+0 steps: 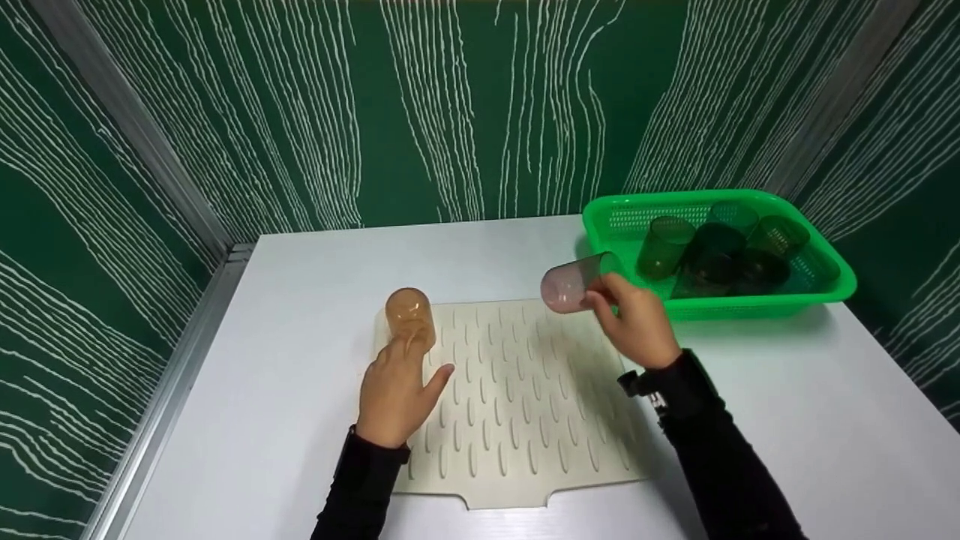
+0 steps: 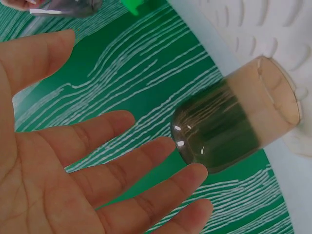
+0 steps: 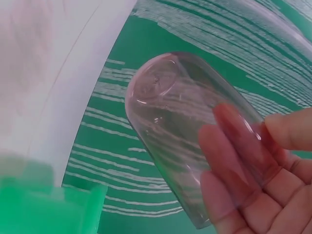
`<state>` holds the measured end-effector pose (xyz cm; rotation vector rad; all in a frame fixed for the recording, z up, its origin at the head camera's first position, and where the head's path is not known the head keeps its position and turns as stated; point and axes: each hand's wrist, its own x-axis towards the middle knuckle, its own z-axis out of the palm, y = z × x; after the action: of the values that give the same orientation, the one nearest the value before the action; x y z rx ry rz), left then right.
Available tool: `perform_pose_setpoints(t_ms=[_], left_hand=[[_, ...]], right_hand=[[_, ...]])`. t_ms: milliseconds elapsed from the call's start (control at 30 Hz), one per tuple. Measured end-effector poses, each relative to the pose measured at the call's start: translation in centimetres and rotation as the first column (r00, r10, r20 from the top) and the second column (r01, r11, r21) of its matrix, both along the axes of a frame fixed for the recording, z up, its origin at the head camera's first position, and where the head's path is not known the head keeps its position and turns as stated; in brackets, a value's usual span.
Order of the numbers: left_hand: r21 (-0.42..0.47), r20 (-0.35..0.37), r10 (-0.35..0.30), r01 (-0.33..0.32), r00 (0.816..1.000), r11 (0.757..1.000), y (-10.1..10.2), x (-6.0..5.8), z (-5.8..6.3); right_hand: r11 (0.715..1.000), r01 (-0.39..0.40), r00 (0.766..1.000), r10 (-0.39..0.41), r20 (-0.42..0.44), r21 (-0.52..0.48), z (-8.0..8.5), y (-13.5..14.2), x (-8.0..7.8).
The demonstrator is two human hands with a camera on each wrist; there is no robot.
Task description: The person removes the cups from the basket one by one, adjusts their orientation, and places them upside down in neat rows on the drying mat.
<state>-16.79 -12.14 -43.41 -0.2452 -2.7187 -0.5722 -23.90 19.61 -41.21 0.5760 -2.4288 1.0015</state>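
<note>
An amber see-through cup [image 1: 409,307] stands upside down at the far left corner of a cream ridged drying mat [image 1: 510,480]. My left hand [image 1: 395,394] is beside it, fingers extended and spread. In the left wrist view the fingertips [image 2: 197,173] overlap the closed end of the amber cup [image 2: 214,131]; whether they touch it I cannot tell. Over the mat's far right corner, my right hand [image 1: 637,319] holds a pinkish see-through cup [image 1: 566,289] tilted on its side. The thumb and fingers grip the pinkish cup [image 3: 170,107] near its open end.
A green plastic basket [image 1: 757,307] stands at the back right, close to my right hand. Several dark tinted cups [image 1: 667,244] lie in it. The white table [image 1: 285,360] ends at a green wall [image 1: 517,112] with white wavy lines.
</note>
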Motion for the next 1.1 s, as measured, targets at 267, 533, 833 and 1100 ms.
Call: perform_pose_setpoints(t_ms=[267,533,833,1100], left_hand=[[0.05,0.001,-0.068,0.068,0.998,0.996,0.0,0.0,-0.1],[0.074,0.016,-0.087,0.085,0.996,0.994,0.2,0.0,-0.4],[0.148,0.053,-0.135,0.126,0.989,0.981,0.4,0.0,-0.2],[0.434,0.083,-0.205,0.15,0.975,0.889,1.2,0.1,0.1]], right_hand=[[0.997,-0.065,0.997,0.064,-0.041,-0.048,-1.6,-1.5,1.8],[0.993,-0.1,0.995,0.098,-0.032,-0.066,-2.6,-1.7,2.4],[0.988,-0.128,0.991,0.123,-0.052,-0.092,-2.4,-2.3,3.1],[0.974,-0.188,0.979,0.176,-0.101,-0.127,-1.9,-3.3,4.0]])
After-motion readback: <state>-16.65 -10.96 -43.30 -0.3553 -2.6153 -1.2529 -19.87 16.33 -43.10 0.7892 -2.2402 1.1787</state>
